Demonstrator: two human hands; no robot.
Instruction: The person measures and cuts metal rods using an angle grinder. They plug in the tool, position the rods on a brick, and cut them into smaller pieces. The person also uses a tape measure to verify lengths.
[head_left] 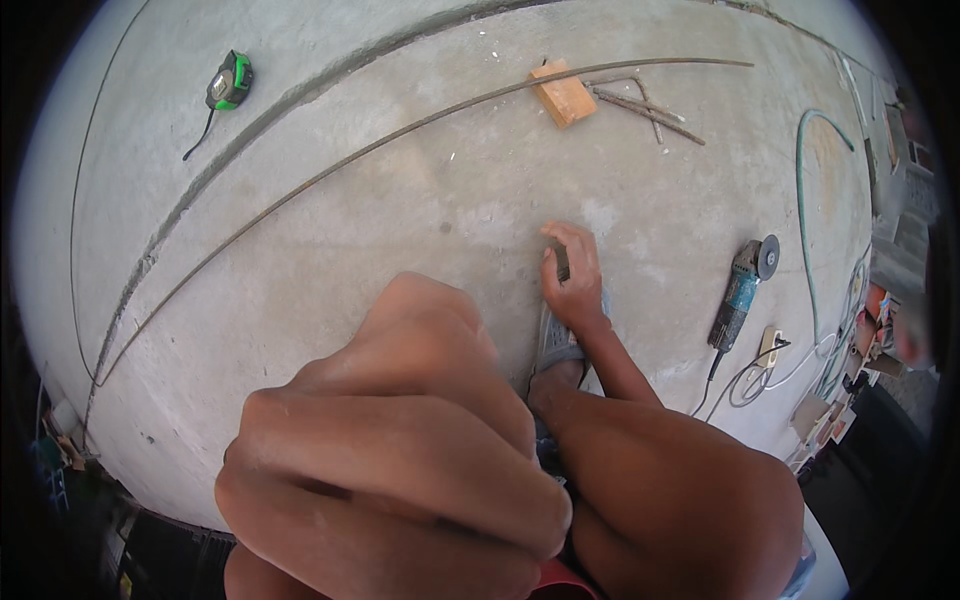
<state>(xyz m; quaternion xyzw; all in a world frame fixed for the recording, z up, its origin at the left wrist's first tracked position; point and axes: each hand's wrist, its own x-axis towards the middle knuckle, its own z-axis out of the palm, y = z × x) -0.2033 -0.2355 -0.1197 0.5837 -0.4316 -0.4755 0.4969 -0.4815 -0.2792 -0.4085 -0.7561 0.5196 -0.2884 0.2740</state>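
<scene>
My left hand (390,450) is raised close to the camera and fills the lower middle of the view. Its fingers are curled in; whatever they might hold is hidden. Farther off, my right hand (575,275) hovers at or just above the concrete floor (450,250), by the front of my sandalled foot (560,345). Its thumb and fingers curve with a gap between them, and no object shows there. Beyond both hands a long thin steel rod (400,133) stretches across the floor, its right part passing over a wooden block (565,97).
Bent steel bars (650,108) lie beside the block. A green and black tape measure (230,80) is at the far left, past a floor groove (200,180). To the right are an angle grinder (740,295), a power strip (770,347) with cords, and a green hose (803,200).
</scene>
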